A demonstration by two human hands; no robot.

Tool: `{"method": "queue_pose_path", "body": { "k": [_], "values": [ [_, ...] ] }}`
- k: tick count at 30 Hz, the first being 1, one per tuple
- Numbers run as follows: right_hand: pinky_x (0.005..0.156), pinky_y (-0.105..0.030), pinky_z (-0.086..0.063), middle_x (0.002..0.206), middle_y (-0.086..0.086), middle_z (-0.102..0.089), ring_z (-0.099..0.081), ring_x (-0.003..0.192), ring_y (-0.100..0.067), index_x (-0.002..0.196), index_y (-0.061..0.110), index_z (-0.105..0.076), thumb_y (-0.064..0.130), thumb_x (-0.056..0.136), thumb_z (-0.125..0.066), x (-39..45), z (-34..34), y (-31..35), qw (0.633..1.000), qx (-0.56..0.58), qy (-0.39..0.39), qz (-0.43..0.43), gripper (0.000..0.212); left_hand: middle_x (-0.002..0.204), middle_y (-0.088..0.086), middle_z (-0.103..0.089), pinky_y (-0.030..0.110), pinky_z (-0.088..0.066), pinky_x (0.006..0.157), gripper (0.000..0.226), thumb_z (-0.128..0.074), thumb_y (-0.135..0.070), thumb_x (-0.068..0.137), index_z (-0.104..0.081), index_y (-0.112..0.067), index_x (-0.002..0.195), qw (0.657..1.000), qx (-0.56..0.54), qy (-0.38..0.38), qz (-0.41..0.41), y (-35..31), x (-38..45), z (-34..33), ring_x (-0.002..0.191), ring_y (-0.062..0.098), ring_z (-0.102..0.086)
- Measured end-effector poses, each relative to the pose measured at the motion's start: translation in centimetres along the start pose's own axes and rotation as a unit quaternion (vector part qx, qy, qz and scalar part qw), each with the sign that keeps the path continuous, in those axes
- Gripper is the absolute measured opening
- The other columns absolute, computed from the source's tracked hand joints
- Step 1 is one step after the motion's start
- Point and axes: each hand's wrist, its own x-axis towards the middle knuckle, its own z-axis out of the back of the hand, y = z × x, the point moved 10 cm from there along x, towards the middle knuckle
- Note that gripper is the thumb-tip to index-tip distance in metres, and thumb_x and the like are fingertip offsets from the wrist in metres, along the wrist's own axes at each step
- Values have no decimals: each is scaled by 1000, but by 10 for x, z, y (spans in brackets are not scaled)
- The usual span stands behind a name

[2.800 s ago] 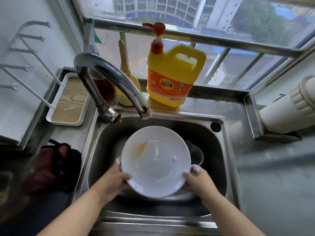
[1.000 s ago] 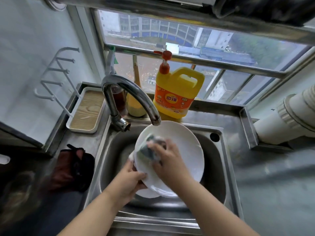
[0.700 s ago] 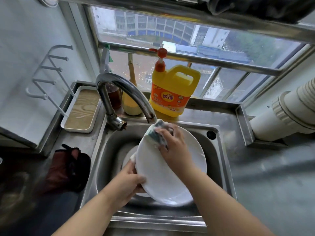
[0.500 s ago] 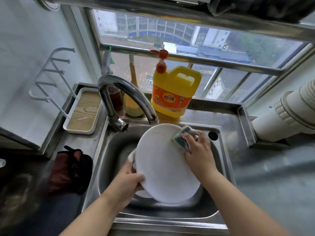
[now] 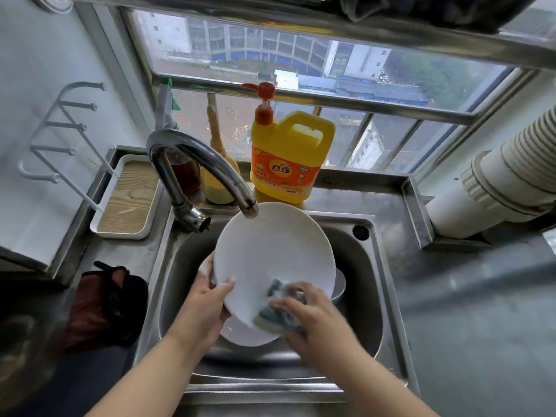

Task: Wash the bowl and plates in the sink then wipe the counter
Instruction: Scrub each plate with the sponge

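- Plate (image 5: 272, 254), white, round: held tilted above the steel sink (image 5: 373, 284), upper rim just under the faucet (image 5: 204, 164) spout.
- Left hand (image 5: 207, 302): grips the plate's left edge, thumb on the face, fingers curled behind the rim.
- Right hand (image 5: 313, 314): fingers curled round a sponge (image 5: 273, 311) (dark scouring side, yellow-green edge), pressing it on the plate's lower right face. Hand and sponge are motion-blurred.
- Second white dish (image 5: 243, 335) lies in the basin under the held plate; only its lower edge shows. Another pale rim (image 5: 340, 285) shows behind the plate on the right; whether bowl or plate, cannot tell.
- No water stream visible at the spout.
- Detergent jug (image 5: 288, 155), yellow with orange label and red pump, stands on the ledge behind the sink, by the window.
- Yellow-handled brush (image 5: 218, 182) and brown bottle (image 5: 186, 176) stand behind the faucet.
- White tray with wood-grain base (image 5: 128, 197) sits on the counter left of the faucet.
- Dark red-black cloth (image 5: 105, 305) lies on the counter left of the sink.
- Wide white ribbed pipe (image 5: 496, 176) runs along the right wall.
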Motion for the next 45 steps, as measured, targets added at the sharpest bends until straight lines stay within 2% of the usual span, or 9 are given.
{"method": "queue_pose_path", "body": {
  "k": [7,13,18,23,26,29,35,39,45],
  "values": [
    [106,-35,-32,139,-3,-38,-36,126,-25,131,29,-53,21,84,-64,44,52,-48,983,-12,-133,-129,49,122,-1,-56,29,-55,69,62,-50,3,90,-42,-41,132,999,26,42,10,9,-6,-21,108,23,-58],
    [95,-32,-40,131,-5,-49,-50,110,-27,113,34,-62,22,72,-61,5,7,-7,1000,4,-2,30,43,120,1,-59,31,-56,63,63,-42,12,88,-48,-40,122,1000,-21,10,-17,-8,0,-3,101,22,-62],
    [104,-30,-30,141,-3,-37,-38,121,-28,127,24,-56,15,80,-60,22,45,-70,989,-54,-65,-124,48,124,-2,-51,36,-54,73,69,-42,13,87,-43,-44,124,1000,0,4,-16,-3,1,-8,110,25,-53],
    [93,-30,-40,128,-8,-51,-50,110,-27,110,28,-61,13,66,-61,15,12,18,998,34,-37,33,46,113,-1,-60,32,-57,62,66,-37,18,85,-49,-39,117,999,-5,12,-45,-24,8,-19,99,21,-60],
    [90,-31,-43,118,-8,-59,-56,104,-28,102,31,-56,16,60,-59,3,27,-22,997,-39,-56,40,45,116,2,-60,29,-56,61,67,-48,14,77,-51,-39,119,999,6,32,-35,-28,11,-10,102,24,-59],
    [103,-43,-35,135,-10,-48,-45,119,-35,119,27,-57,22,68,-47,5,53,-76,988,-105,-72,-85,52,122,7,-58,35,-57,67,70,-49,11,76,-49,-37,127,998,25,55,-7,-26,16,-10,108,30,-58],
    [107,-45,-35,145,-11,-41,-41,122,-32,139,27,-43,46,79,-49,-10,34,-33,973,-213,-24,90,64,118,13,-58,41,-56,73,65,-40,11,84,-51,-40,124,992,67,87,55,-39,31,-7,95,30,-60],
    [93,-47,-47,133,-14,-54,-47,108,-33,132,26,-48,42,63,-78,-7,44,-20,948,-272,-110,122,76,110,13,-58,41,-55,76,65,-48,6,77,-47,-33,130,987,66,118,85,-37,29,-17,93,30,-60],
    [79,-43,-49,118,-12,-65,-60,92,-35,115,23,-67,22,67,-72,-2,51,8,935,-258,-240,40,48,120,22,-61,47,-54,85,65,-53,12,76,-45,-20,132,989,-102,90,55,1,1,-55,109,38,-60]
  ]
}}
